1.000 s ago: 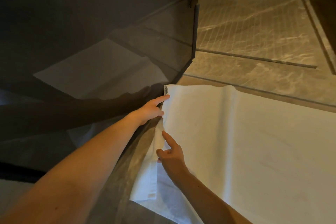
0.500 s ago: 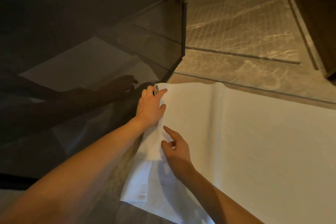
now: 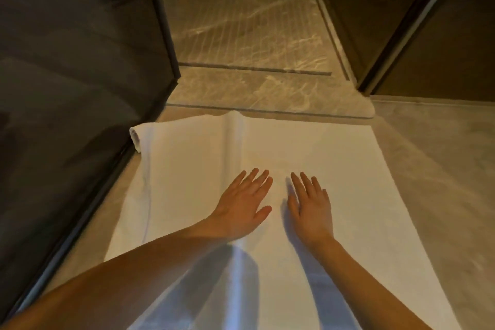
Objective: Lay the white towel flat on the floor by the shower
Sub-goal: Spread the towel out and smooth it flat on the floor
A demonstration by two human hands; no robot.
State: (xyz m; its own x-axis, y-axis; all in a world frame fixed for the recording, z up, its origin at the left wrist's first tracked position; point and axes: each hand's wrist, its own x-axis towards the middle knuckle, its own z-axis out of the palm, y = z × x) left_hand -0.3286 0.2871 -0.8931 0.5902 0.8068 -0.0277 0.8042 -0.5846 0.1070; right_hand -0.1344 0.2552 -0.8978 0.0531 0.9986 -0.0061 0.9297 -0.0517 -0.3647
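Observation:
The white towel (image 3: 334,158) lies spread over the floor in front of the shower threshold (image 3: 267,94). Its far left corner is rolled over, and a raised crease runs from the far edge toward me. My left hand (image 3: 241,206) rests palm down on the middle of the towel, fingers spread. Just to its right, my right hand (image 3: 308,209) also lies flat on the cloth with fingers apart. Neither hand grips anything. The towel's near edge runs out of view at the bottom.
A dark glass panel (image 3: 67,88) stands along the left, right next to the towel's left edge. The marble shower floor (image 3: 241,29) lies beyond the threshold. A dark door frame (image 3: 401,21) rises at the right, with grey floor (image 3: 442,182) beside the towel.
Both hands left the towel's left corner by the glass and now lie flat on its middle. The view swung right, so the whole width of the towel shows.

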